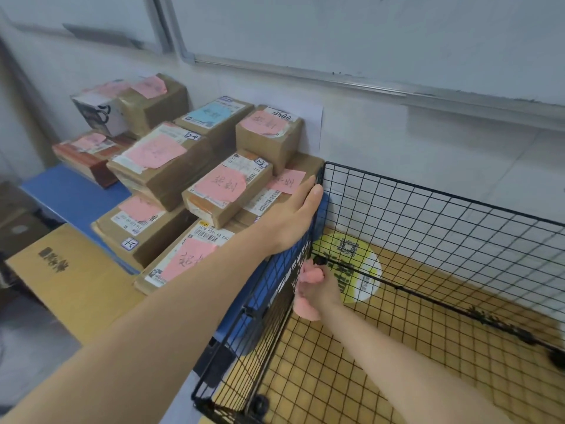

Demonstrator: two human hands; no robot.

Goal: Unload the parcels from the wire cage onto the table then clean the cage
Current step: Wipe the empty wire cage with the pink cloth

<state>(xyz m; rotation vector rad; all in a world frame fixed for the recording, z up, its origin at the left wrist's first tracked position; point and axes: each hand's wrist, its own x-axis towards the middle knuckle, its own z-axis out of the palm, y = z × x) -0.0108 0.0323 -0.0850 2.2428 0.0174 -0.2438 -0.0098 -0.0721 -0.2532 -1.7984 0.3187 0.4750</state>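
A black wire cage (428,215) fills the right half of the view, with no parcels inside it. Several brown parcels (171,169) with pink and blue notes are stacked on the blue table (61,194) to its left. My left hand (298,211) grips the top rim of the cage's left wall near the far corner. Inside the cage, my right hand (321,286) is shut on a pink cloth (307,296) and presses it against the lower part of that left wall.
Through the cage's mesh floor I see yellow tiles and a round yellow-white sticker (351,264). A flat cardboard box (70,270) lies left of the table. A whiteboard (367,35) hangs on the wall behind.
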